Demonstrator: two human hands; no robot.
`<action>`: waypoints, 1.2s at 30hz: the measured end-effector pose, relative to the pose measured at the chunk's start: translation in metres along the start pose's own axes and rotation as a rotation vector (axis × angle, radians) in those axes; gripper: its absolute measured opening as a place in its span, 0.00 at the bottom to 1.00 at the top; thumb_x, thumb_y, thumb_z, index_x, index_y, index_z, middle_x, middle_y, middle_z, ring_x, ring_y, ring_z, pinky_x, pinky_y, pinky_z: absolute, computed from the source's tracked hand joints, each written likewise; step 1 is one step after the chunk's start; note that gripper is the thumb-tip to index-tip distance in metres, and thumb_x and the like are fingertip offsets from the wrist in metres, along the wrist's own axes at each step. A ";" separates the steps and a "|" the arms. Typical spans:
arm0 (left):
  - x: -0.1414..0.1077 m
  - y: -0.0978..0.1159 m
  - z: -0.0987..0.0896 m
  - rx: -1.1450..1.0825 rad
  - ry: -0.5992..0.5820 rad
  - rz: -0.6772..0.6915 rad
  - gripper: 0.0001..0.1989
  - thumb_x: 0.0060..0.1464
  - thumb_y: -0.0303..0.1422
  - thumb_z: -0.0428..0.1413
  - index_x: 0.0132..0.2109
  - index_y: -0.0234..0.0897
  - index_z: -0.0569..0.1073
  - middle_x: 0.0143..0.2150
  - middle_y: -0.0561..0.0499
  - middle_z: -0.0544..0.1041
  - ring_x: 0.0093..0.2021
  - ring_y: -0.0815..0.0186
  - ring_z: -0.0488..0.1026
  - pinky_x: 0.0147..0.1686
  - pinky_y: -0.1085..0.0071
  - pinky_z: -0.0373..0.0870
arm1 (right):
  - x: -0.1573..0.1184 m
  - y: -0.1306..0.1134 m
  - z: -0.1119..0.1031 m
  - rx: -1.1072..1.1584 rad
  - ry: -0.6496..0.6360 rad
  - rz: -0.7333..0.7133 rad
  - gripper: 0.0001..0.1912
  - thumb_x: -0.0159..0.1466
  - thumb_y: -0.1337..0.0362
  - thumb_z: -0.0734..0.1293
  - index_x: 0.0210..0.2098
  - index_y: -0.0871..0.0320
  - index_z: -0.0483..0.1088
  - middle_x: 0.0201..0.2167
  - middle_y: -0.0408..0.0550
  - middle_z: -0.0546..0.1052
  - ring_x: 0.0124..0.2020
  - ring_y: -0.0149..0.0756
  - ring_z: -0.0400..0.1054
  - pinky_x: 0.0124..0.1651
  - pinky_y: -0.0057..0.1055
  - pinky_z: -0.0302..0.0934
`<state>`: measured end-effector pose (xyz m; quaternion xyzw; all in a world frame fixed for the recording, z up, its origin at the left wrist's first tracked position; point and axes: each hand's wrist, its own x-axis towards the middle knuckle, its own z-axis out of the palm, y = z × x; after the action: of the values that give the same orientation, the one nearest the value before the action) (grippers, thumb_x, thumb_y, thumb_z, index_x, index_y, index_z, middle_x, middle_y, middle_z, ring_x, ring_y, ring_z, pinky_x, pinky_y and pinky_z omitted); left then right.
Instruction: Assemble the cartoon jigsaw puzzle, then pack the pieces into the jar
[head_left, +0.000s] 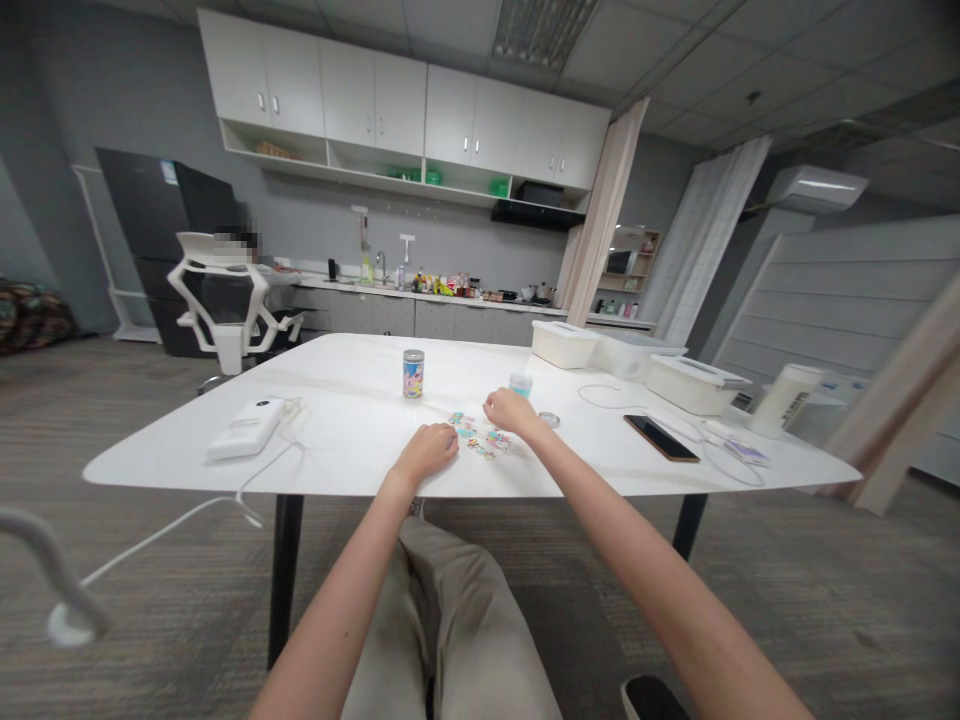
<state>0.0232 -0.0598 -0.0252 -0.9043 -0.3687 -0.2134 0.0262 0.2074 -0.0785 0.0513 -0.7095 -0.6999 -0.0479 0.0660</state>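
Small colourful pieces (pixel 480 450), possibly stickers or jigsaw pieces, lie scattered on the white table (pixel 360 440) between my hands. My left hand (pixel 429 450) rests at their left edge with its fingers curled; anything inside them is hidden. Over the right side of the pieces, my right hand (pixel 511 410) has its fingertips drawn together, and what they pinch is too small to make out. Just behind it stands a small clear tub (pixel 520 383) with bluish contents, partly covered by the hand. A round lid (pixel 550 419) lies to its right. A printed can (pixel 413 375) stands upright behind my left hand.
A white box-like device (pixel 246 430) with a cable lies at the left. On the right are a phone (pixel 661 438), white storage boxes (pixel 697 385), a loose cable and a tall white cup (pixel 787 400). Beyond the table, a person sits in a white chair (pixel 225 300).
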 end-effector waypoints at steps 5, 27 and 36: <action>-0.001 0.002 -0.003 0.028 0.021 -0.035 0.12 0.58 0.27 0.47 0.38 0.34 0.76 0.42 0.43 0.79 0.45 0.58 0.75 0.46 0.65 0.67 | -0.005 -0.016 0.021 0.009 -0.178 0.097 0.18 0.61 0.64 0.63 0.45 0.67 0.76 0.44 0.67 0.78 0.45 0.49 0.75 0.41 0.34 0.66; 0.002 -0.008 0.007 -0.016 0.019 0.028 0.10 0.58 0.27 0.52 0.42 0.36 0.78 0.45 0.44 0.78 0.47 0.59 0.74 0.50 0.64 0.68 | -0.008 0.000 0.080 0.332 0.186 -0.249 0.15 0.64 0.72 0.63 0.48 0.61 0.75 0.44 0.55 0.74 0.46 0.35 0.70 0.54 0.29 0.60; 0.000 -0.003 0.001 0.044 -0.006 -0.026 0.11 0.60 0.30 0.50 0.44 0.36 0.77 0.47 0.43 0.77 0.47 0.60 0.73 0.49 0.65 0.68 | -0.017 -0.003 0.093 0.430 0.331 -0.412 0.11 0.64 0.70 0.63 0.43 0.59 0.75 0.42 0.51 0.73 0.45 0.36 0.67 0.53 0.33 0.60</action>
<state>0.0216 -0.0577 -0.0268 -0.8994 -0.3850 -0.2028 0.0421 0.2022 -0.0803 -0.0428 -0.5056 -0.8024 -0.0260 0.3159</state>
